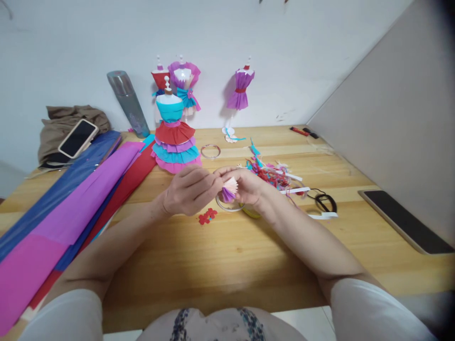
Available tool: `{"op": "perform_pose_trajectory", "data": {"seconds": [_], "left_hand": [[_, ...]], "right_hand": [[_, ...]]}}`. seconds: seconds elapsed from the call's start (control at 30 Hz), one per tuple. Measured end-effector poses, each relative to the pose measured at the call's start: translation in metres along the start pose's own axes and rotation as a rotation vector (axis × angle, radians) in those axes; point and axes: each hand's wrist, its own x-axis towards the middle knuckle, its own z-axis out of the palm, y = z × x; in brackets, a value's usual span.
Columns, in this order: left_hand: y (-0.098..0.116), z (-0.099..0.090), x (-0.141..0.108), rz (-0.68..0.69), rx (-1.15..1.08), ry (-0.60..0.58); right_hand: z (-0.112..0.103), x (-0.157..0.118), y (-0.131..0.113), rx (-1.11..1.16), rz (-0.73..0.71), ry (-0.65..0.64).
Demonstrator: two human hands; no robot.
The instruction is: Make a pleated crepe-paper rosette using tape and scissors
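Note:
Above the middle of the table, a small fan of pleated crepe paper point(230, 189), pale pink and purple, is held between my hands. My right hand point(247, 185) is closed around it from the right. From the left, my left hand point(194, 190) pinches at its edge, fingers pressed together; the fingertips are partly hidden. Beneath the hands lie a thin pale ring point(230, 209) and something yellow point(250, 211), mostly covered by my right wrist. Small red paper flowers point(207, 216) rest on the wood just below my left hand.
Several dress forms in paper dresses, one tiered point(176, 137), stand at the back. Crepe paper sheets point(67, 208), a phone point(78, 138) and a leaning bottle point(128, 104) are left. Paper scraps point(272, 174), black cord point(325, 202) and a dark slab point(405, 220) lie right.

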Motion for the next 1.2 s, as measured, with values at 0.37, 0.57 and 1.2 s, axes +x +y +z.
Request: {"op": "perform_pose_trajectory", "data": {"seconds": [0.37,0.57,1.2], "left_hand": [[0.008,0.007,0.005,-1.214,-0.552,0.091],[0.007,0.016,0.002,-1.736,-1.091,0.182],[0.009,0.015,0.006,-1.796,-1.279,0.204]], "right_hand": [[0.014,-0.004,0.001,0.081,-0.234,0.023],[0.009,-0.003,0.005,-0.462,-0.508,0.45],[0.023,-0.002,0.006,-0.426,-0.639,0.51]]}}
